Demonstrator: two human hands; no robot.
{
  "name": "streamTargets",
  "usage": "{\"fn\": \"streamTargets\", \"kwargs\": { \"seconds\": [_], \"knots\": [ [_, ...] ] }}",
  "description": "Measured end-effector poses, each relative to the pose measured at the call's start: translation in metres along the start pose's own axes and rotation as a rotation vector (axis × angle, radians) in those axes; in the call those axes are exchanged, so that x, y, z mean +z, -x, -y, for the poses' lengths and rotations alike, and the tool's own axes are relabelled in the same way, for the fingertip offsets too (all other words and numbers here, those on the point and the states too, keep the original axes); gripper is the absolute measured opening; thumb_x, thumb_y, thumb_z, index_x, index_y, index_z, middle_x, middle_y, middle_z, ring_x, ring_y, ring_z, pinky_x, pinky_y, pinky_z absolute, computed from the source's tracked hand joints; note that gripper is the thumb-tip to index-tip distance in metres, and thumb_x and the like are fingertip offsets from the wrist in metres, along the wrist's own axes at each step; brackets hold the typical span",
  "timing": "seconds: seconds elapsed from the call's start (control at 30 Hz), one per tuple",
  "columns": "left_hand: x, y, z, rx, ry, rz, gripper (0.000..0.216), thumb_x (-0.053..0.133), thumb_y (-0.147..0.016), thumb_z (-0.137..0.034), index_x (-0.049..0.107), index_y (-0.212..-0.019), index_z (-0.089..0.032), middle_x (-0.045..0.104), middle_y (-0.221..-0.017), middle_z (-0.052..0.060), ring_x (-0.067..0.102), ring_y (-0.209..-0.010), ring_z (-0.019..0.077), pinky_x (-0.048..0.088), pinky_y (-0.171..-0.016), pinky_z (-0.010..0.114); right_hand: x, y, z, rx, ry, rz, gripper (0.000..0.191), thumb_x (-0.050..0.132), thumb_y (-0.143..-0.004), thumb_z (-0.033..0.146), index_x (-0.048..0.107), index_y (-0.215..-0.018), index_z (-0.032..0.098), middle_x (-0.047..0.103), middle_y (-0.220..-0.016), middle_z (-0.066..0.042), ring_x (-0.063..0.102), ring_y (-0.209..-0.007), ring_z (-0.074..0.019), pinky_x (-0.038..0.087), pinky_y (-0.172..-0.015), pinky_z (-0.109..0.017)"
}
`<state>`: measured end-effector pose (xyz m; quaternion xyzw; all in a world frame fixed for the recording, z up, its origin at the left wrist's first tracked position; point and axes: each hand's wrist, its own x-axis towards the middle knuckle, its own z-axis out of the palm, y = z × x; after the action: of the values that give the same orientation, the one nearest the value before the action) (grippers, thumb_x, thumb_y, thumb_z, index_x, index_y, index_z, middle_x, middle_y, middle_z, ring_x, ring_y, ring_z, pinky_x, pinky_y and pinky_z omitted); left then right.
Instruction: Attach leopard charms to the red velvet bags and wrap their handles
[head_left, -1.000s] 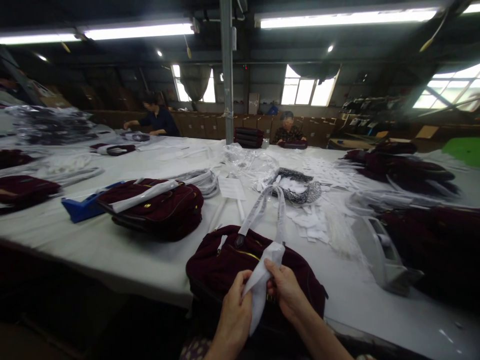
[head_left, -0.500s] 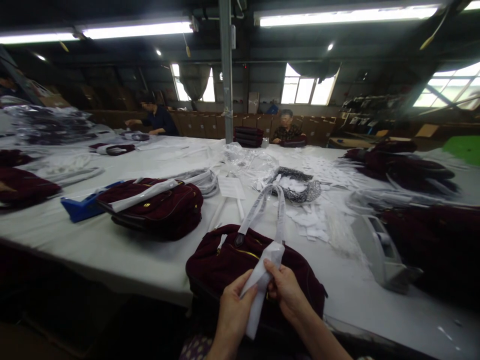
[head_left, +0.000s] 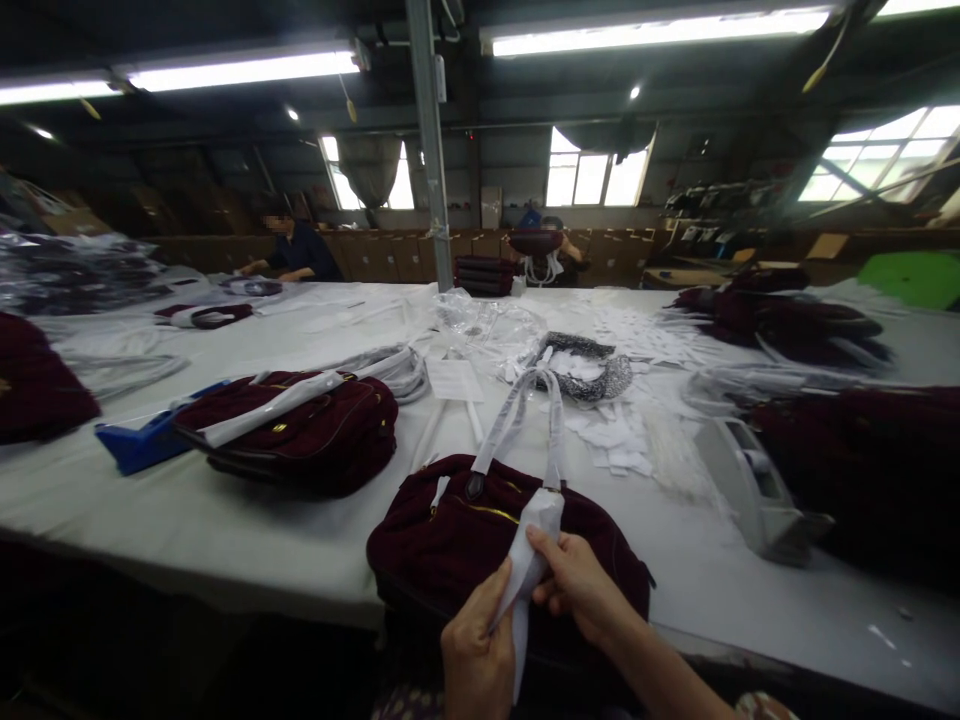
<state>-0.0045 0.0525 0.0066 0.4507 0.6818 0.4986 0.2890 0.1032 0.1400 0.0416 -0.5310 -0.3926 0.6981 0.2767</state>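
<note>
Both hands' grip is clamped on one thing: white wrap (head_left: pixel 540 512) is pinched between thumb and fingers by the left hand (head_left: pixel 480 640) and, farther up its length, by the right hand (head_left: pixel 576 580). It is held over the front of a maroon bag (head_left: pixel 439 535), which is rested at the near edge of the counter (head_left: pixel 315 560), with its handle loop (head_left: pixel 556 430) raised beyond the hands. The wrap could be creased or twisted if it were pulled unevenly, and it looks thin enough to be torn by a hard tug. The bag, set so close to the edge, could be tipped by a downward pull. Beyond the handle loop, white pieces (head_left: pixel 574 367) are held in a speckled container (head_left: pixel 616 380), and more are strewn beside it. Whether anything is held inside the bag cannot be told.
</note>
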Motion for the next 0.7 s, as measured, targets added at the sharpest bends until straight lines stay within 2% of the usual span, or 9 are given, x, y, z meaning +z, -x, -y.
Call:
{"fn": "streamTargets", "kwargs": {
  "seconds": [0.1,0.23,0.3,0.4,0.53,0.7],
  "knots": [
    [-0.003,-0.003,0.003,-0.037,0.021,0.016,0.032,0.054,-0.078,-0.029,0.066,-0.106,-0.021,0.066,-0.111,0.004,0.058,-0.104,0.0248,0.044,-0.095,0.034,-0.001,0.0,-0.001,0.007,-0.022,0.012,0.035,0.053,-0.084,0.045,0.053,-0.083,0.01,0.06,-0.06,-0.005,0.053,-0.039,-0.0076,0.034,-0.03,-0.011],
    [-0.008,-0.013,0.001,-0.223,0.228,0.003,0.037,0.063,-0.07,-0.043,0.07,-0.097,-0.019,0.07,-0.101,0.007,0.062,-0.096,0.0283,0.049,-0.088,0.037,-0.003,0.002,-0.007,-0.072,-0.124,0.133,0.041,0.063,-0.076,0.047,0.055,-0.088,0.008,0.062,-0.07,-0.007,0.054,-0.046,-0.0066,0.041,-0.039,-0.013],
    [-0.01,-0.016,-0.002,-0.267,0.305,0.003,0.04,0.066,-0.067,-0.045,0.071,-0.095,-0.018,0.07,-0.099,0.009,0.063,-0.095,0.0287,0.05,-0.087,0.037,-0.005,0.005,-0.01,-0.13,-0.174,0.19,0.04,0.07,-0.072,0.041,0.056,-0.092,0.009,0.062,-0.074,-0.005,0.054,-0.051,-0.0059,0.042,-0.043,-0.012],
    [-0.01,-0.017,-0.005,-0.29,0.35,0.027,0.042,0.067,-0.066,-0.045,0.07,-0.096,-0.016,0.07,-0.098,0.009,0.063,-0.094,0.0288,0.05,-0.086,0.038,-0.005,0.008,-0.013,-0.195,-0.131,0.153,0.036,0.072,-0.068,0.031,0.056,-0.091,0.009,0.059,-0.064,-0.001,0.05,-0.049,-0.005,0.036,-0.041,-0.012],
    [-0.007,-0.01,-0.004,-0.212,0.283,0.019,0.037,0.065,-0.069,-0.043,0.07,-0.098,-0.02,0.069,-0.101,0.007,0.061,-0.099,0.0282,0.048,-0.091,0.038,-0.002,0.008,-0.013,-0.132,0.015,0.043,0.026,0.063,-0.069,0.031,0.055,-0.083,0.01,0.046,-0.043,0.006,0.037,-0.035,-0.0048,0.026,-0.033,-0.014],
    [-0.004,-0.001,0.01,0.05,0.125,0.038,0.028,0.059,-0.076,-0.037,0.07,-0.099,-0.025,0.069,-0.102,0.004,0.062,-0.098,0.0237,0.049,-0.089,0.03,0.003,0.005,-0.016,-0.044,0.091,-0.028,0.011,0.055,-0.063,0.022,0.053,-0.07,0.014,0.04,-0.036,0.007,0.031,-0.03,-0.0051,0.018,-0.029,-0.015]
  ]
}}
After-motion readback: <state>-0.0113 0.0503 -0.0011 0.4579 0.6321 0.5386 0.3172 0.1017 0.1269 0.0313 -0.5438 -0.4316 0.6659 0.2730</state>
